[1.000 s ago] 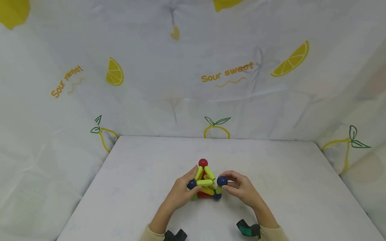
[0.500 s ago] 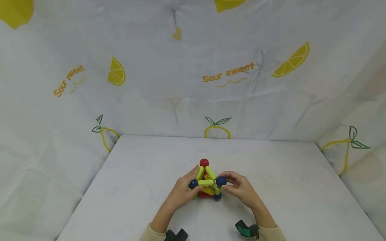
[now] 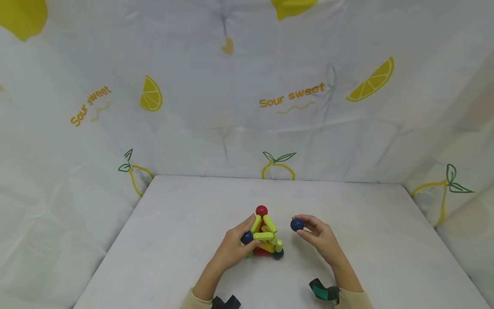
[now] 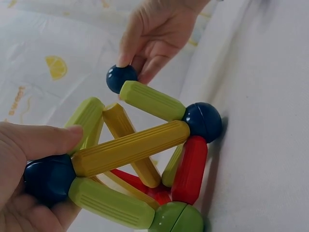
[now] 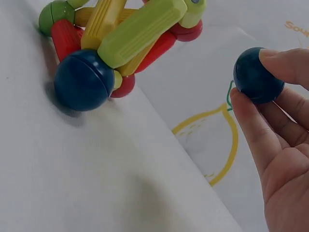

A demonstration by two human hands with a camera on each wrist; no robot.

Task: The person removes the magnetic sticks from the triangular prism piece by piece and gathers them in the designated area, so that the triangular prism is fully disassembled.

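Observation:
Between thumb and fingers, my right hand (image 3: 322, 240) pinches a loose dark blue ball (image 5: 258, 75), raised off the table and apart from everything else. To its left stands a frame of ribbed building rods and balls. My left hand (image 3: 230, 245) grips the dark blue ball (image 4: 48, 179) at the frame's upper left corner. A red ball (image 3: 261, 210) tops the far end. At the lower right, another blue ball (image 5: 83, 79) carries a light green rod (image 4: 152, 100), whose upper end is bare. Yellow rods (image 4: 133, 148), a red rod (image 4: 189, 169) and a green ball (image 4: 176, 218) form the lower part.
The frame stands on a white table (image 3: 185, 206). Behind it hangs a pale cloth (image 3: 208, 98) printed with lemons and lettering. Dark wrist devices (image 3: 324, 291) sit by both sleeves near the front.
My right hand has drawn its blue ball away to the right and slightly back from the frame, leaving the green rod standing on the lower blue ball. The left hand keeps its hold.

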